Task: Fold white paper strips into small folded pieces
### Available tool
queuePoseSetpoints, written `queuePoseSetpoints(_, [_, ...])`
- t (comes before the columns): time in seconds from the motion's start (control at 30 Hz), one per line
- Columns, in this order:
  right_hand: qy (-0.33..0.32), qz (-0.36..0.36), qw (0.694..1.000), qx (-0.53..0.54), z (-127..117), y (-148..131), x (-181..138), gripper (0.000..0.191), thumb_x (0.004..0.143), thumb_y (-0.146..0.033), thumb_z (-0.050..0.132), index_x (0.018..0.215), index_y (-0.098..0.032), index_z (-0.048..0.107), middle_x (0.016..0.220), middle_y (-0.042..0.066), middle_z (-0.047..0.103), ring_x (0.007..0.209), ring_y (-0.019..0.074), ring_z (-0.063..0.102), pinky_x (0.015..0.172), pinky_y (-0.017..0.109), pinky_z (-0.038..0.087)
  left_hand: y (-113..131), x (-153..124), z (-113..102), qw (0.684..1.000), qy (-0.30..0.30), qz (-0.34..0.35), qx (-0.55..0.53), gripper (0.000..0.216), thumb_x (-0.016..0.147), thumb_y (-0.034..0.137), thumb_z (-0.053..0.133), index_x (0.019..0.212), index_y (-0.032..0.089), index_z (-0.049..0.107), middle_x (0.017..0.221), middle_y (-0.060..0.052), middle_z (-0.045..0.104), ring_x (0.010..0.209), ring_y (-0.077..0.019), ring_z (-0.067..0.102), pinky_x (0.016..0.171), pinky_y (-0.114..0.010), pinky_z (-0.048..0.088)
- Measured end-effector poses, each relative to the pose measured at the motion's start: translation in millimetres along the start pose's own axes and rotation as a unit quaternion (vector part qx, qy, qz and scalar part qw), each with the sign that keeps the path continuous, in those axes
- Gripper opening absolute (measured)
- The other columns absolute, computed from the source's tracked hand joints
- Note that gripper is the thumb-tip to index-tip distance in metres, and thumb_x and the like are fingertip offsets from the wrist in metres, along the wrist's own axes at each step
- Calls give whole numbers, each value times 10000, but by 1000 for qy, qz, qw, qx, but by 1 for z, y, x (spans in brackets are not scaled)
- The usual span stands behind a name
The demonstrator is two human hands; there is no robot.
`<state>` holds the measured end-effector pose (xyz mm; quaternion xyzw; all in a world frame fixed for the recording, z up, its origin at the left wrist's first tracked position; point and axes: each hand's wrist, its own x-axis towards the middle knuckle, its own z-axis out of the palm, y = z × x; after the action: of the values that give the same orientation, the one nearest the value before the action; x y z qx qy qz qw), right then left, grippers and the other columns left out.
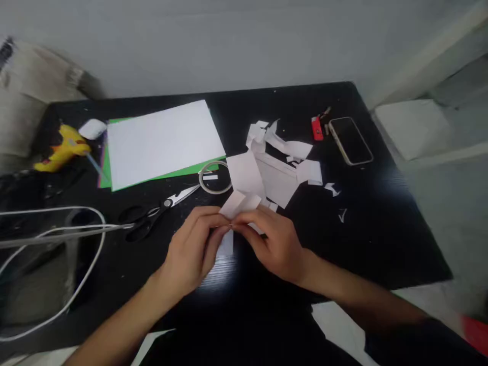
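Note:
Over the black table (381, 239), my left hand (192, 249) and my right hand (272, 241) meet at the front middle. Both pinch a small folded piece of white paper (238, 203) between thumbs and fingertips; part of it hangs below the fingers. Just behind the hands lie several white paper cut-offs (278, 173) and a clear tape ring (214, 178). Black-handled scissors (156, 211) lie shut to the left of my left hand.
A white sheet (163, 140) rests on green paper (104, 170) at the back left. A yellow glue gun (61, 147) and white cables (76, 229) occupy the left side. A phone (349, 140) and a red lighter (316, 128) lie at the back right.

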<state>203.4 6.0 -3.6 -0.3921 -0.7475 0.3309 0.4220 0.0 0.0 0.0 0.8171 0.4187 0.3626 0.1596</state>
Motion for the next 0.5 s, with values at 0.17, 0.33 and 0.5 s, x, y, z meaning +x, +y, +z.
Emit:
queuePoseSetpoints(0.17, [-1, 14, 1000, 1, 2, 0, 0, 35, 1024, -159, 675, 1031, -176, 706, 942, 42, 754, 866, 161, 731, 802, 275, 585, 0, -3, 4, 999, 12, 5, 46, 116, 1019, 49, 579, 1096, 133, 605, 1075, -86, 644, 954, -146, 658, 824, -228, 553])
queuePoseSetpoints(0.33, [-9, 20, 1000, 1, 1, 2, 2, 32, 1017, -143, 677, 1032, -167, 693, 956, 45, 755, 880, 162, 732, 809, 268, 585, 1, -1, 2, 999, 19, 11, 41, 164, 998, 30, 622, 1125, 132, 639, 1104, -95, 667, 1007, -164, 673, 879, -259, 559])
queuePoseSetpoints(0.5, [6, 0, 1000, -29, 0, 3, 0, 103, 1056, -111, 588, 1072, -175, 667, 922, 34, 711, 838, 150, 705, 777, 258, 574, 2, 4, -3, 999, 39, 1, -12, 210, 949, 28, 712, 1115, 138, 645, 1086, -86, 694, 1022, -167, 688, 924, -277, 566])
